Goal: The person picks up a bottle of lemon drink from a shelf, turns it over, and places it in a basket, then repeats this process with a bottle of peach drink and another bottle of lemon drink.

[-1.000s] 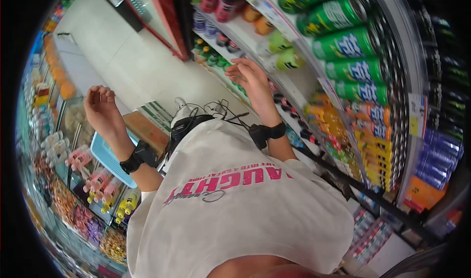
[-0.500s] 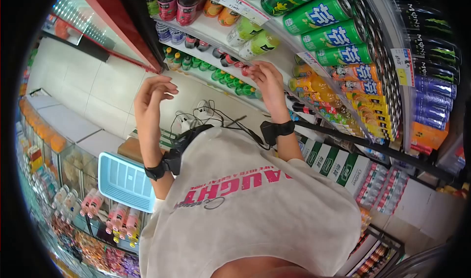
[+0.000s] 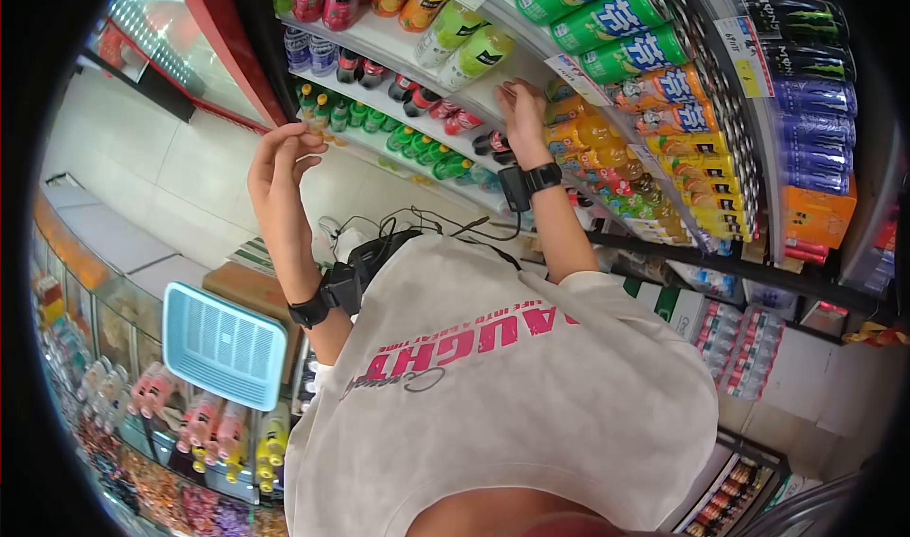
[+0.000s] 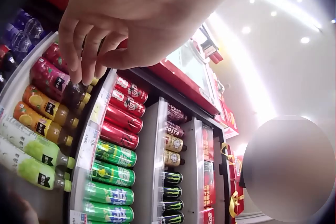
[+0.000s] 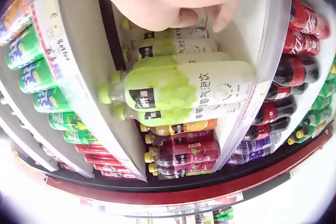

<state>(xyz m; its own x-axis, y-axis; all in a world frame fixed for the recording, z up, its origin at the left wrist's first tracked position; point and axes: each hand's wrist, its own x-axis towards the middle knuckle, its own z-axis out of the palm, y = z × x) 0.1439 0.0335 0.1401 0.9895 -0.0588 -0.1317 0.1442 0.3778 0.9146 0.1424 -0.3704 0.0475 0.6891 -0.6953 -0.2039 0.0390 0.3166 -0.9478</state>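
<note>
My right hand [image 3: 523, 125] reaches into the drinks shelf, beside the green-and-white bottles [image 3: 477, 55]. In the right wrist view its bent fingers [image 5: 226, 14] overlap the back bottles of that row, and no bottle shows in its grasp. Further left, my left hand [image 3: 284, 163] hangs in the air before the shelves, fingers loosely bent and holding nothing. Seen from the left wrist, that hand [image 4: 142, 19] overlaps the shelf of pink bottles [image 4: 52, 80] and orange bottles [image 4: 47, 103].
Green cans [image 3: 602, 20] and orange cans [image 3: 664, 101] line the shelf on the right. Low shelves hold cola and green bottles [image 3: 445, 163]. A blue plastic basket [image 3: 226, 343] sits at the left, near pink bottles [image 3: 210, 423]. Cables [image 3: 417, 219] hang before my shirt.
My right hand has moved further into the shelf, near the green-and-white bottles. My left hand has come up and inward from the left. The head view has turned toward the shelves.
</note>
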